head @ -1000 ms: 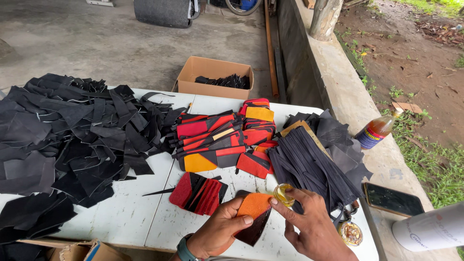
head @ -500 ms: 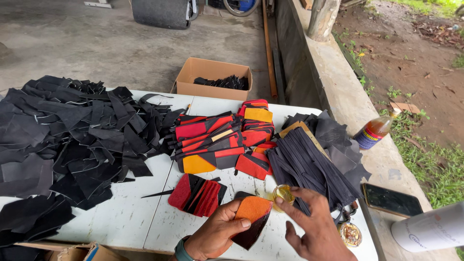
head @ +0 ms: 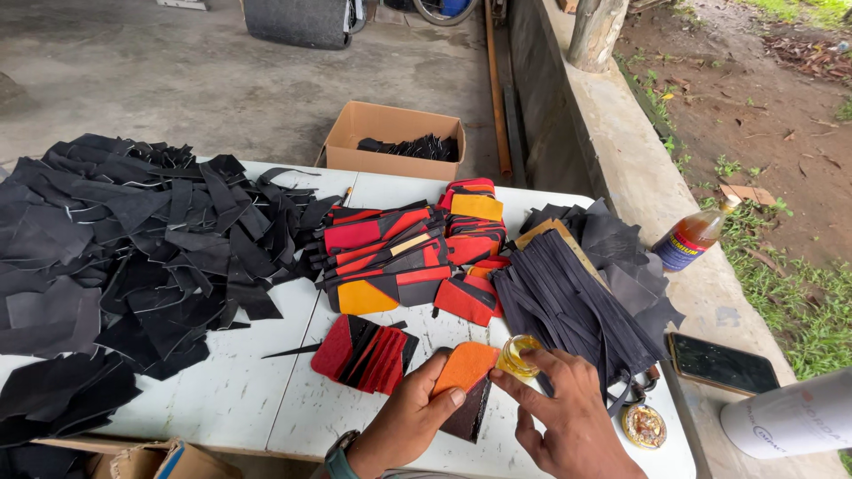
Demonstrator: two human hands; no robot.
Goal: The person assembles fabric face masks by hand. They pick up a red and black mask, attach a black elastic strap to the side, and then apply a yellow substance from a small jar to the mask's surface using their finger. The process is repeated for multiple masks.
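My left hand (head: pixel 410 419) holds a small leather piece (head: pixel 465 367), orange on one side and black on the other, flat against the white table (head: pixel 231 390) at its near edge. My right hand (head: pixel 568 417) is beside it, fingers pinched around a small round jar of yellowish liquid (head: pixel 516 357) that touches the orange piece's right edge. A fan of red and black cut pieces (head: pixel 366 353) lies just left of my left hand. A bundle of dark strips (head: pixel 568 306) lies just behind my right hand.
A big heap of black leather scraps (head: pixel 133 257) covers the table's left half. Stacked red, orange and black pieces (head: pixel 399 257) sit mid-table. A round tin lid (head: pixel 642 425), a phone (head: pixel 721 364), a brown bottle (head: pixel 692 235) and a white cylinder (head: pixel 794 417) are at right. A cardboard box (head: pixel 390 137) stands on the floor behind.
Both hands stay on the orange piece; the right hand's fingers have shifted slightly around the small jar. The view has barely moved.
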